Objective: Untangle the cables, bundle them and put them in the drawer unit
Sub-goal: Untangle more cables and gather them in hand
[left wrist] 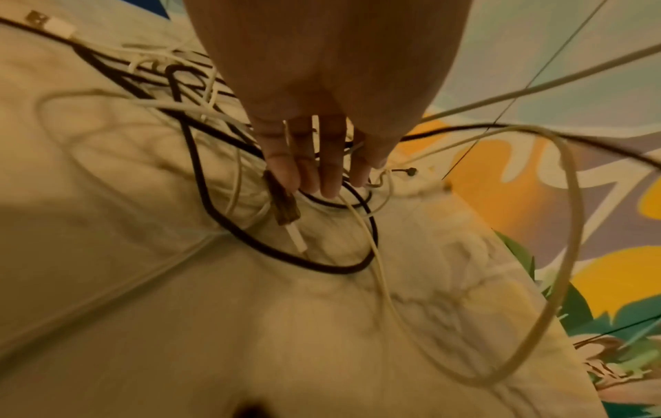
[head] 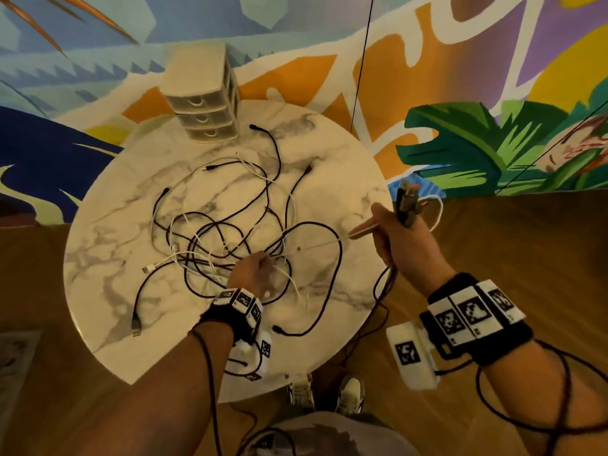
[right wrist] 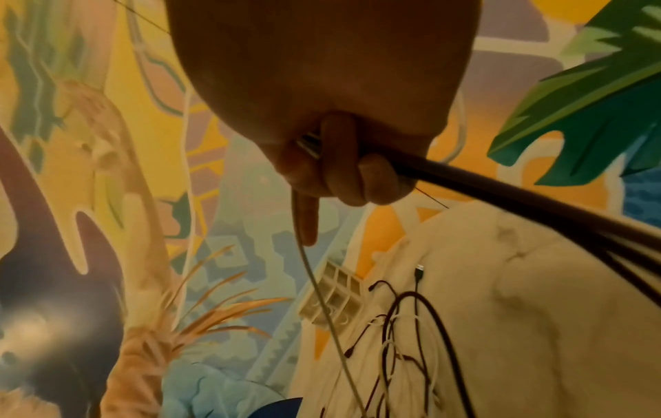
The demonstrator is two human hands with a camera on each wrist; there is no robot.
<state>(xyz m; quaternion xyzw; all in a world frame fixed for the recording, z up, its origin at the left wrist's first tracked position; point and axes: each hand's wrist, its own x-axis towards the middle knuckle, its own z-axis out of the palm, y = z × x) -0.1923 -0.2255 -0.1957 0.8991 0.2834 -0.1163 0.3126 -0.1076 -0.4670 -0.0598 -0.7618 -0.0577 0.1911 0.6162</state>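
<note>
A tangle of black and white cables [head: 230, 238] lies in the middle of the round marble table [head: 329, 153]. The beige three-drawer unit [head: 204, 103] stands at the far left edge, all drawers closed. My left hand [head: 263, 263] reaches into the tangle; in the left wrist view its straight fingers [left wrist: 327, 169] touch the cables [left wrist: 286, 254] beside a brown plug [left wrist: 284, 205]. My right hand [head: 388, 232] hovers over the table's right edge and grips several cable ends [head: 406, 199]. Its index finger [right wrist: 309, 223] lies along a taut white cable [right wrist: 322, 305], and black cables [right wrist: 500, 192] run from its fist.
A black USB plug [head: 136, 324] lies near the front left rim. Black cable hangs off the table's right edge [head: 381, 291] toward the wooden floor. My shoes [head: 325, 390] stand under the near edge. A painted mural wall is behind the table.
</note>
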